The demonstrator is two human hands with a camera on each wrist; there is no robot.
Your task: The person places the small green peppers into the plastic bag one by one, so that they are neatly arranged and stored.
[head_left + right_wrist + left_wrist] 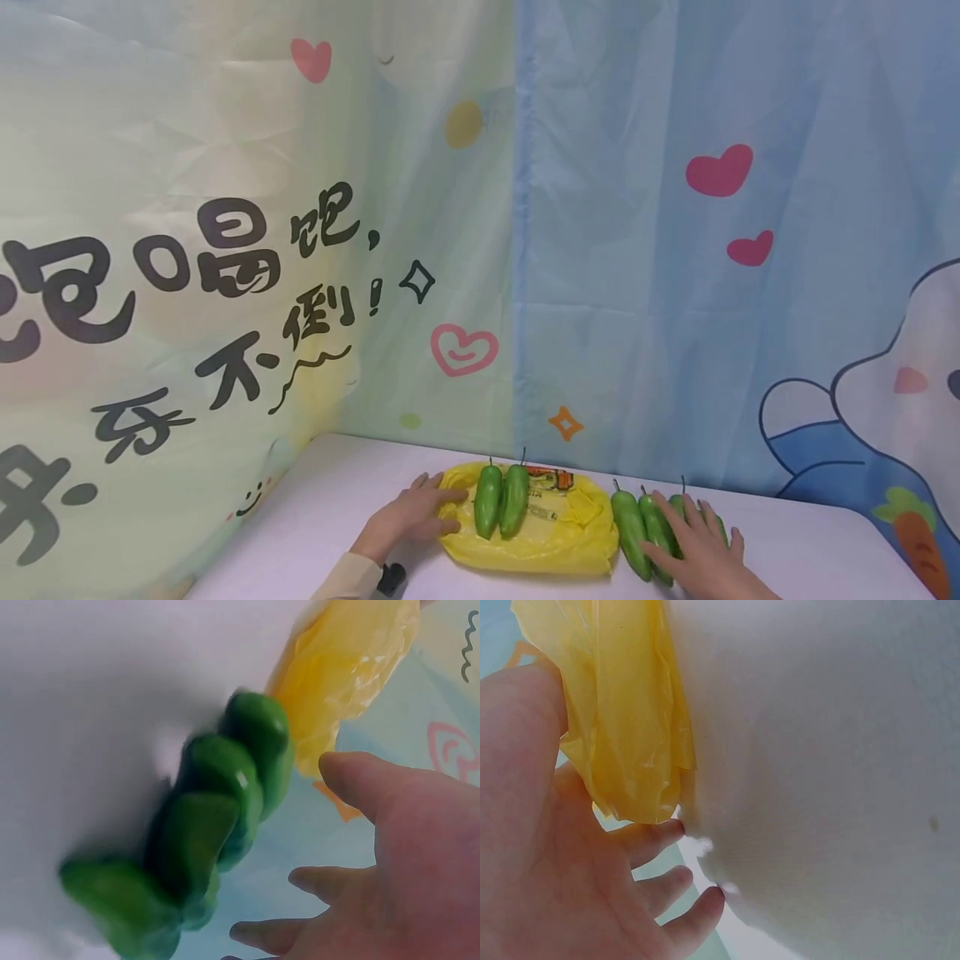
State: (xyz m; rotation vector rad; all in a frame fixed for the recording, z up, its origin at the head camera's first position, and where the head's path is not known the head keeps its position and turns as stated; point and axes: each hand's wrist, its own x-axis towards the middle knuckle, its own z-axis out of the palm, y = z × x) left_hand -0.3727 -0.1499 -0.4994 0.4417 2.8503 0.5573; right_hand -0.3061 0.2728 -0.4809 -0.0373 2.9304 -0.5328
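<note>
A yellow plastic bag (540, 560) with printing on top lies on the white table. On it, side by side, rest two long green peppers, the left pepper (488, 502) and the right pepper (514, 503). My left hand (412, 510) is at the bag's left edge, with thumb and fingers spread around that edge; the left wrist view shows the bag's yellow plastic (634, 712) between them. Several more green peppers (632, 533) lie in a row to the right of the bag. Above this row my right hand (397, 870) is spread, partly hiding the peppers in the head view.
The white table (352, 475) reaches back to a printed fabric backdrop (600, 250) with hearts, lettering and a cartoon animal. A dark object (392, 578) sits at the left wrist.
</note>
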